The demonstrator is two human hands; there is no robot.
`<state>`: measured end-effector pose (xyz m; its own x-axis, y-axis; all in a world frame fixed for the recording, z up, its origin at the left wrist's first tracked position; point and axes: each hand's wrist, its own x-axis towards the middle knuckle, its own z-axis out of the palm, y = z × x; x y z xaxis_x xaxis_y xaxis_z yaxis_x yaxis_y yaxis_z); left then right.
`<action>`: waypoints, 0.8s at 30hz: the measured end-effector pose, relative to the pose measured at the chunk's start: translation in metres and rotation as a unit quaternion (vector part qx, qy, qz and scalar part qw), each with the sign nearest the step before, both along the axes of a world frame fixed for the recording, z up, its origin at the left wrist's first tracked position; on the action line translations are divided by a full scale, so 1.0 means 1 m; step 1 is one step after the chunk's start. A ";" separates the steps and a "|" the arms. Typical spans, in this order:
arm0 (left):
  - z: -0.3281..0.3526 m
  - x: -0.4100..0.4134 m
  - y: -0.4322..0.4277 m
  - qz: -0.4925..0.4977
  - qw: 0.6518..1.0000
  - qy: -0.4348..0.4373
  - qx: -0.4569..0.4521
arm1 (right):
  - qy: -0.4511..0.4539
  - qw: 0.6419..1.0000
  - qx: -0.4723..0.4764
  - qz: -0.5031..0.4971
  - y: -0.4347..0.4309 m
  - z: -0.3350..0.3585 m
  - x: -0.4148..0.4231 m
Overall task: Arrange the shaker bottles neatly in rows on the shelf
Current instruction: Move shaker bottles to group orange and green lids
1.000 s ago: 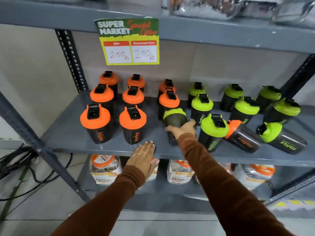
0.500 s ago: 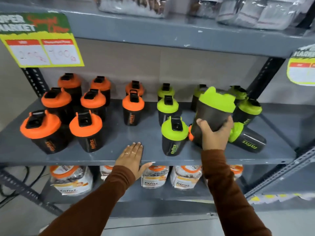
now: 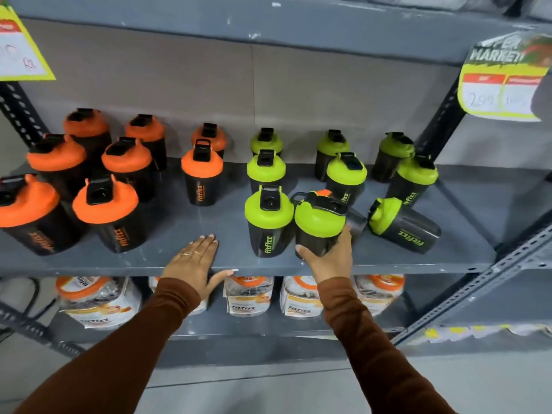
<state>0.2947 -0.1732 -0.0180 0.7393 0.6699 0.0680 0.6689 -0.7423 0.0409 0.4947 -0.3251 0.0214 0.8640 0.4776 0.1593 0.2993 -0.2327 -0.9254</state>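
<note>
While the orange-lidded bottles (image 3: 105,204) are seen standing in rows at the left of the shelf (image 3: 179,231), the left hand (image 3: 192,261) is laid flat and empty on the front edge, fingers (image 3: 209,242) spread and holding nothing. Just right of it a green-lidded front bottle (image 3: 268,219) is stood upright, and touching its right side a held green bottle (image 3: 319,225) is gripped low on the body by the right hand (image 3: 328,258), long axis near upright with a slight tilt. Behind it an orange lid is glimpsed, largely hidden. Further right a toppled green bottle (image 3: 403,225) is left on its side, lid pointing left towards the right hand, plainly the nearer one; it would probably be lifted and stood up next.
</note>
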 end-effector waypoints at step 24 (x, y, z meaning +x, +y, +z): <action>0.004 0.003 -0.005 0.026 0.999 0.041 0.006 | -0.279 0.939 -0.177 0.092 -0.022 0.052 0.103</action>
